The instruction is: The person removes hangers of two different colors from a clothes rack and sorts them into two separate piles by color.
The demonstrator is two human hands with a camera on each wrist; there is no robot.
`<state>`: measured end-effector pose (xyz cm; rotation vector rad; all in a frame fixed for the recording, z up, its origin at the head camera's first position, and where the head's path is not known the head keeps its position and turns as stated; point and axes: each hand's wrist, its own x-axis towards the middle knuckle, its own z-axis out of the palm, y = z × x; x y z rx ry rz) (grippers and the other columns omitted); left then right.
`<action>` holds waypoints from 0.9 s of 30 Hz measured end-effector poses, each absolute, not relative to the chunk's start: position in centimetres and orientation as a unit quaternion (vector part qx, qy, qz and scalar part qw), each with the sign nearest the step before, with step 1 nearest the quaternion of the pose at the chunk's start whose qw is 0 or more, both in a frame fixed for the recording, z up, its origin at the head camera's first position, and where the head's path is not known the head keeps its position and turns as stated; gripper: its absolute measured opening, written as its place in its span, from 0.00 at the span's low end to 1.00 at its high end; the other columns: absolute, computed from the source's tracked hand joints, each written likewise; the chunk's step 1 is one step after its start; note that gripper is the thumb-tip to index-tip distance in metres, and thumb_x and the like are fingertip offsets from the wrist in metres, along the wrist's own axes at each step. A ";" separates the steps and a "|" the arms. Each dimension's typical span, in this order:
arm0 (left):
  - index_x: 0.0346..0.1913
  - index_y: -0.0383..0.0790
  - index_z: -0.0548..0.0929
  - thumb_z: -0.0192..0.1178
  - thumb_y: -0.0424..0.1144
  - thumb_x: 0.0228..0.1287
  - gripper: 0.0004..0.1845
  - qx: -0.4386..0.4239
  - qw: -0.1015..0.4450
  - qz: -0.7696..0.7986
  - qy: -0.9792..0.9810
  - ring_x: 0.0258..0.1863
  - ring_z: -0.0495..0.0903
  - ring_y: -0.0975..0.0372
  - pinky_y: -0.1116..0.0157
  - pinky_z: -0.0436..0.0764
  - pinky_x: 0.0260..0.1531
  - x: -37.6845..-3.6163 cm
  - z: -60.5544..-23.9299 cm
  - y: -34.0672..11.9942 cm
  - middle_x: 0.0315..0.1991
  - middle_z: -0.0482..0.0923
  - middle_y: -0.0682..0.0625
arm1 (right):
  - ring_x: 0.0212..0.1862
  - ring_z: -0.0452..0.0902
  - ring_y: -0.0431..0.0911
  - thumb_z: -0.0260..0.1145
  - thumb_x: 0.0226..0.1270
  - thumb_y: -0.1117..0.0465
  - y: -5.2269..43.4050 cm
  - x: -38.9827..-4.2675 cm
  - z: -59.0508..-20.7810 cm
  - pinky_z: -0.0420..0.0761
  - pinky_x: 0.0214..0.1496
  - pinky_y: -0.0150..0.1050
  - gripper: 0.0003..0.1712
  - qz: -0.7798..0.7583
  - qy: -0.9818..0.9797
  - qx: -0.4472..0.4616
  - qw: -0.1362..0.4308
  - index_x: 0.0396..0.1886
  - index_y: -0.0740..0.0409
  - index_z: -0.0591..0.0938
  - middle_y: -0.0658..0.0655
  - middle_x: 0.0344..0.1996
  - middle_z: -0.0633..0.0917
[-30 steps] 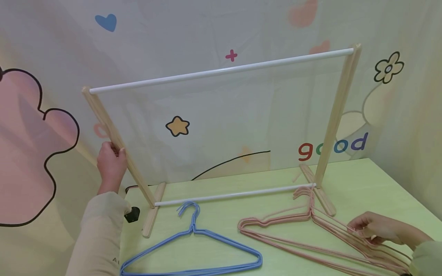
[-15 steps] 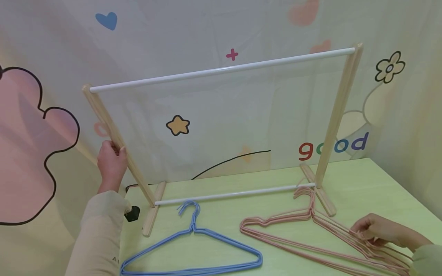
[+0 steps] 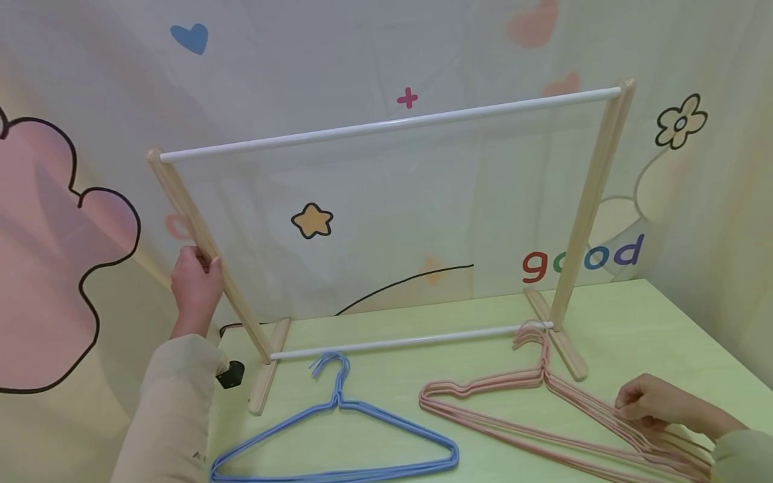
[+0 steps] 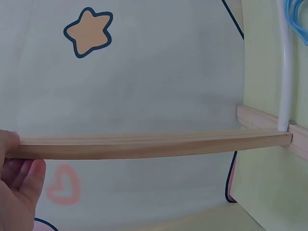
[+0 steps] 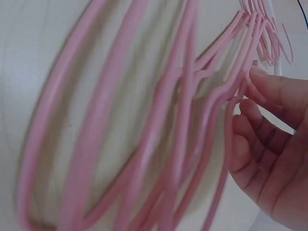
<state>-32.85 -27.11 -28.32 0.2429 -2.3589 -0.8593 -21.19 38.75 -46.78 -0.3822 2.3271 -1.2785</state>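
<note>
My left hand (image 3: 196, 285) grips the left wooden upright (image 3: 241, 315) of a small clothes rack; in the left wrist view, fingers and thumb lie around that post. My right hand (image 3: 658, 406) is at the right shoulder of a stack of pink clothes hangers (image 3: 483, 386). In the right wrist view, the curled right fingers (image 5: 252, 115) pinch the wire of one pink hanger (image 5: 228, 139) at the side of the stack. The pink hooks overlap near the rack's lower white bar (image 3: 417, 341). Several blue clothes hangers (image 3: 392, 419) lie stacked left of the pink ones.
The rack's upper white bar (image 3: 386, 124) spans both uprights, and its wooden feet (image 3: 564, 349) stand on the pale green table (image 3: 640, 322). Behind it hangs a patterned curtain (image 3: 392, 201). A small black object (image 3: 231, 374) shows beside the left sleeve.
My right hand has shifted slightly right with the pinched pink hanger; its hook has moved right and down, closer to the other pink hooks. The left hand stays on the upright.
</note>
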 end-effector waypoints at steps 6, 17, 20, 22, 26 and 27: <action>0.54 0.30 0.63 0.46 0.41 0.63 0.21 0.079 0.256 -0.323 -0.908 0.48 0.72 0.47 0.52 0.69 0.47 -32.2 -28.0 -27.6 0.48 0.71 0.35 | 0.13 0.56 0.32 0.54 0.62 0.64 38.9 -21.8 -45.4 0.59 0.14 0.24 0.11 -0.438 0.859 -0.137 0.225 0.30 0.70 0.77 0.44 0.13 0.66; 0.65 0.34 0.53 0.44 0.48 0.64 0.31 0.074 0.210 -0.280 -0.934 0.56 0.64 0.43 0.47 0.63 0.50 -31.4 -28.3 -28.4 0.59 0.63 0.34 | 0.17 0.58 0.32 0.52 0.65 0.57 39.2 -22.7 -42.8 0.62 0.16 0.28 0.14 -0.340 0.923 -0.121 0.133 0.28 0.64 0.75 0.45 0.15 0.66; 0.66 0.34 0.51 0.43 0.49 0.64 0.33 0.083 0.193 -0.269 -0.940 0.57 0.62 0.42 0.46 0.63 0.50 -31.2 -28.3 -28.6 0.61 0.61 0.34 | 0.20 0.61 0.32 0.52 0.65 0.58 39.1 -22.8 -42.1 0.65 0.19 0.30 0.13 -0.294 0.944 -0.118 0.089 0.31 0.63 0.76 0.47 0.18 0.71; 0.66 0.34 0.50 0.43 0.48 0.64 0.33 0.088 0.188 -0.263 -0.942 0.57 0.62 0.41 0.45 0.63 0.49 -31.1 -28.4 -28.7 0.61 0.60 0.34 | 0.24 0.67 0.33 0.54 0.64 0.58 39.0 -23.0 -41.7 0.69 0.24 0.32 0.12 -0.258 0.958 -0.112 0.051 0.32 0.62 0.78 0.50 0.23 0.77; 0.66 0.32 0.51 0.44 0.47 0.64 0.33 0.085 0.187 -0.238 -0.949 0.56 0.61 0.40 0.44 0.64 0.48 -30.7 -28.6 -29.0 0.61 0.59 0.32 | 0.34 0.76 0.50 0.57 0.62 0.58 38.8 -23.3 -40.7 0.74 0.33 0.45 0.16 -0.207 0.972 -0.102 -0.051 0.41 0.68 0.77 0.65 0.34 0.81; 0.65 0.32 0.51 0.44 0.47 0.64 0.32 0.082 0.189 -0.229 -0.951 0.56 0.61 0.40 0.44 0.64 0.48 -30.6 -28.7 -29.0 0.60 0.59 0.31 | 0.37 0.76 0.57 0.57 0.62 0.57 38.7 -23.4 -40.4 0.74 0.36 0.50 0.19 -0.193 0.973 -0.099 -0.078 0.44 0.69 0.76 0.69 0.37 0.80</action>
